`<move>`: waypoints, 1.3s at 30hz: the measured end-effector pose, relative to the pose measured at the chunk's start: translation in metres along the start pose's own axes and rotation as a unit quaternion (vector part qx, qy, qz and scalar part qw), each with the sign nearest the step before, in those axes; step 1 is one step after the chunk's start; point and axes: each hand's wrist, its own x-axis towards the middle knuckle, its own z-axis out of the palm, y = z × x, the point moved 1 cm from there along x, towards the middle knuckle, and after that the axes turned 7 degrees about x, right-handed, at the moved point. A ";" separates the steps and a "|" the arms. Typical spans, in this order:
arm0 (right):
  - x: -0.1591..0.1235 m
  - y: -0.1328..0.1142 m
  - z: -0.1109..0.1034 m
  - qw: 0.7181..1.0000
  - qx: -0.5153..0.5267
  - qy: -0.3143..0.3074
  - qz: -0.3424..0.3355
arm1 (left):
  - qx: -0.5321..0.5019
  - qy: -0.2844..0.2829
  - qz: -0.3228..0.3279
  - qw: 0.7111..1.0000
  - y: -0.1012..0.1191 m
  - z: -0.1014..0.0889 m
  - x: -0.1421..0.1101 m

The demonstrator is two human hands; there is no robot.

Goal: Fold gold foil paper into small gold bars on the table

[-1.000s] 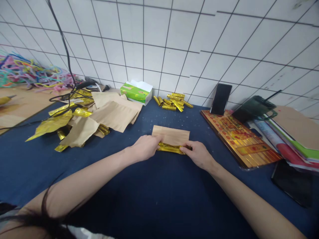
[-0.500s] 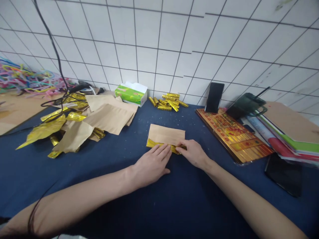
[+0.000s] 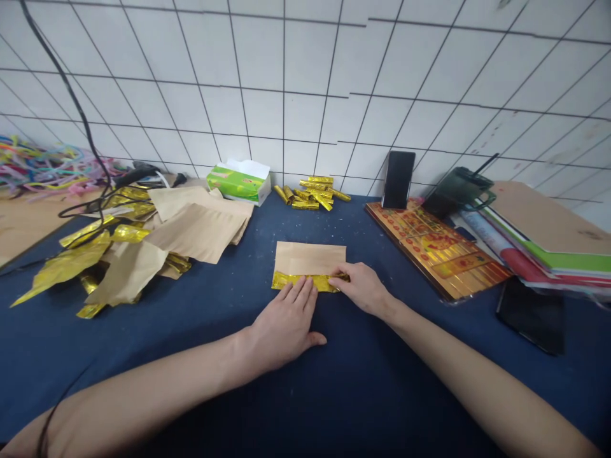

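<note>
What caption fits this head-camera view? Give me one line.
Left hand and right hand on gold foil strip along rectangular brown paper.

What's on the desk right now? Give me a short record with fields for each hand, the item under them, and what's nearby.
left hand: flat on the dark blue cloth, fingers at the gold foil strip
right hand: fingers on the strip's right end
item: strip along the kraft paper sheet
nearby: gold foil rolls, green tissue box, upright phone
</note>
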 end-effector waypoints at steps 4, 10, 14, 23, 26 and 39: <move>0.000 0.001 0.002 1.000 -0.017 0.004 -0.006 | -0.015 0.001 0.002 1.000 -0.001 0.002 -0.001; -0.008 -0.007 0.000 0.990 -0.126 0.062 -0.028 | -0.033 0.012 -0.005 0.999 -0.002 0.003 -0.001; -0.029 -0.031 0.009 0.968 -0.165 0.097 -0.162 | -0.045 0.009 -0.007 0.999 -0.001 0.003 -0.001; -0.041 -0.038 0.034 0.974 -0.130 -0.079 -0.171 | -0.047 -0.024 -0.012 0.999 -0.005 0.005 0.000; -0.035 -0.032 0.030 0.975 -0.135 -0.091 -0.149 | -0.045 -0.030 -0.034 0.998 -0.008 0.007 0.005; -0.031 -0.025 0.031 0.972 -0.147 -0.087 -0.159 | -0.067 -0.053 -0.023 0.996 -0.019 0.002 0.007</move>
